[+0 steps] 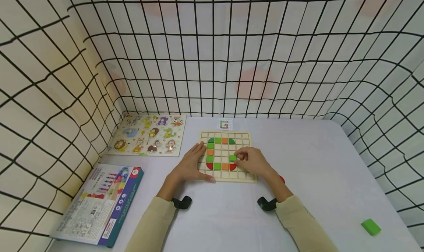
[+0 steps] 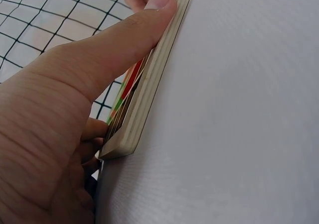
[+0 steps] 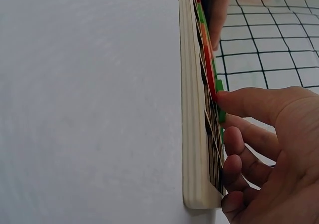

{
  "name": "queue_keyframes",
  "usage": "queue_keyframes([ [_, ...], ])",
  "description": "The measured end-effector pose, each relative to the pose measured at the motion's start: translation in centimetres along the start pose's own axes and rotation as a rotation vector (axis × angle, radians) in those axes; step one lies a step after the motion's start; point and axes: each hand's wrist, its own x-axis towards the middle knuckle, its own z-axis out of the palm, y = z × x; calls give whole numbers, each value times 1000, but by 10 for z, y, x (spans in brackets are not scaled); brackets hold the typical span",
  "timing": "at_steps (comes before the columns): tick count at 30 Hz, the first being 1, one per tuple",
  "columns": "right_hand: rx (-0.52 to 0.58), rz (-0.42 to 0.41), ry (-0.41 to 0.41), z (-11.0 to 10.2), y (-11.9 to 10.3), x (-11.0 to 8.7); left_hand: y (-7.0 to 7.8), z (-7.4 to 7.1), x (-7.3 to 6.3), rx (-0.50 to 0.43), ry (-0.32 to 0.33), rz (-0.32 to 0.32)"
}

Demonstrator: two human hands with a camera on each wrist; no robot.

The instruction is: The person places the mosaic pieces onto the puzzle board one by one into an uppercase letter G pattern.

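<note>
A wooden grid board (image 1: pixel 243 175) lies on the table, with green, orange and red tiles set in its squares in a G-like outline. My right hand (image 1: pixel 253 160) pinches a green square tile (image 1: pixel 233 158) between thumb and fingertips, just above the red corner tile (image 1: pixel 232 166). In the right wrist view that green tile (image 3: pixel 220 87) stands slightly raised over the board. My left hand (image 1: pixel 190 165) rests on the board's left side with fingers straight, its thumb (image 2: pixel 134 32) along the front edge.
A pattern card (image 1: pixel 225 124) lies behind the board. To the left are an animal puzzle board (image 1: pixel 159 138) and a printed box (image 1: pixel 99 204). A loose green tile (image 1: pixel 371 226) lies far right; something red (image 1: pixel 282 179) shows by the right forearm. Black wire mesh (image 1: pixel 212 60) surrounds the table.
</note>
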Motion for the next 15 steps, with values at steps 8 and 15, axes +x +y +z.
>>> queue_keyframes([
  [8, 7, 0, -6, -1, -1, -3, 0, 1, 0, -3, 2, -13],
  [15, 4, -6, -9, -1, 0, -4, 0, 2, 0, -12, 5, -13],
])
